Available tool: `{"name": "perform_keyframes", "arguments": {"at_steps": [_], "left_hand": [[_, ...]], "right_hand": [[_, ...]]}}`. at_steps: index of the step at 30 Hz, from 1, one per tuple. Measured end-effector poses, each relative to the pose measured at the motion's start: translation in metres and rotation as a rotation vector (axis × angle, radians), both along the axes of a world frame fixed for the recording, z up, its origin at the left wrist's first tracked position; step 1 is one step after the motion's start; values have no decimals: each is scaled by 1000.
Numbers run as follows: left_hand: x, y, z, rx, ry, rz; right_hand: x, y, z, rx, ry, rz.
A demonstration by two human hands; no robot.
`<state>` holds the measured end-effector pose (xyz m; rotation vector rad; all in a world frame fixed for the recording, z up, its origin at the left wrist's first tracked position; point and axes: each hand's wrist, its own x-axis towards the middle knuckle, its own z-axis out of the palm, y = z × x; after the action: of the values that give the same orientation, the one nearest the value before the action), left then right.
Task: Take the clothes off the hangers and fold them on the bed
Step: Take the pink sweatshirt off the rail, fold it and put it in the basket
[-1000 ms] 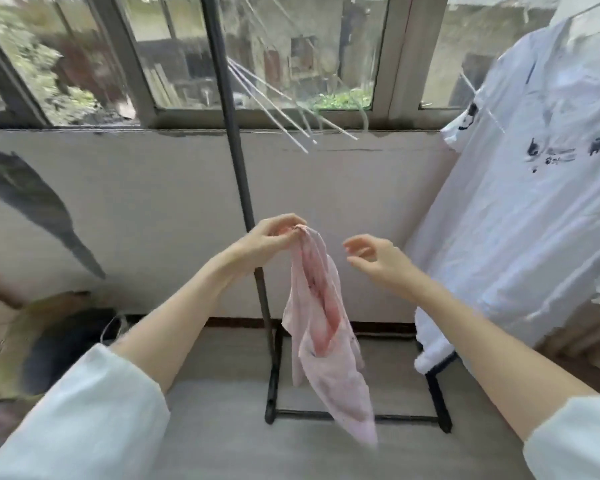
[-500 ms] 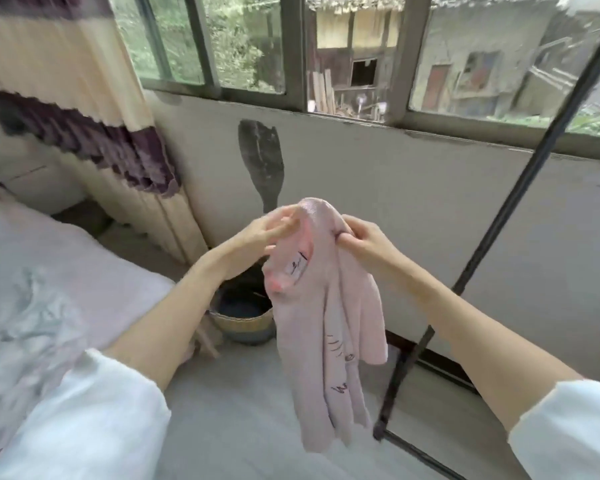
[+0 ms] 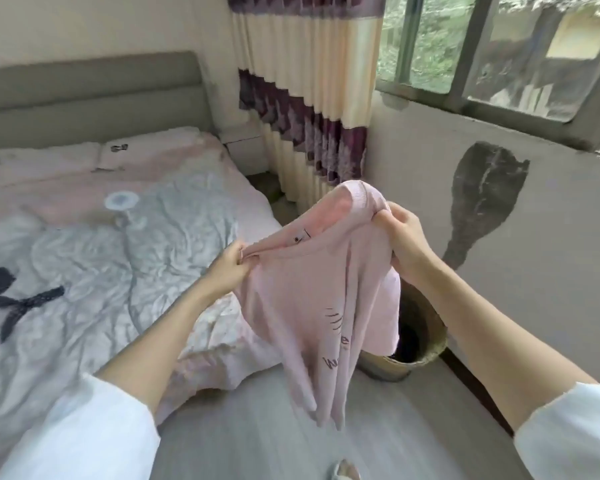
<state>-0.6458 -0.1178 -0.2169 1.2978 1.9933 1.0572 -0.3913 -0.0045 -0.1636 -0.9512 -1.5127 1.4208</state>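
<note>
A pale pink shirt [image 3: 312, 299] with dark lettering hangs in the air in front of me, off any hanger. My left hand [image 3: 227, 268] pinches one shoulder at the neckline. My right hand [image 3: 400, 242] grips the other shoulder, a bit higher. The shirt's body droops toward the floor, just right of the bed [image 3: 94, 258]. The bed fills the left half of the view, covered by a crumpled grey and pink quilt. No hanger or clothes rack is in view.
A woven basket [image 3: 426, 344] stands on the floor behind the shirt, against the wall under the window [image 3: 499, 53]. A striped curtain [image 3: 305, 98] hangs beside the headboard [image 3: 94, 95]. Grey floor [image 3: 257, 434] runs between bed and wall.
I have turned left from the clothes rack toward the bed. My right hand took hold of the pink shirt, and both hands now spread it by the shoulders.
</note>
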Motion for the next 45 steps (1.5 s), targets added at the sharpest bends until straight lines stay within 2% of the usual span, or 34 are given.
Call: {"name": "perform_keyframes", "arguments": {"at_steps": [6, 11, 16, 18, 22, 27, 33, 40, 45], "left_hand": [[-111, -21, 14, 118, 117, 334], [-183, -17, 28, 9, 351, 565], [-229, -8, 39, -284, 461, 472], [-262, 2, 34, -288, 431, 465], [-340, 31, 6, -217, 365, 638], [-432, 101, -42, -317, 236, 543], [-563, 192, -71, -406, 308, 490], [-691, 298, -91, -478, 470, 600], [-751, 345, -152, -568, 507, 623]], "right_hand": [[-125, 61, -15, 85, -92, 179], [-211, 130, -24, 268, -263, 234], [-280, 173, -43, 421, -431, 290], [-313, 189, -46, 427, -467, 272], [-375, 224, -54, 554, -579, 207], [-459, 288, -87, 703, -739, 41], [-575, 375, -131, 605, -961, -15], [-705, 460, -153, 642, -1020, -62], [-773, 502, -209, 595, -1173, 80]]}}
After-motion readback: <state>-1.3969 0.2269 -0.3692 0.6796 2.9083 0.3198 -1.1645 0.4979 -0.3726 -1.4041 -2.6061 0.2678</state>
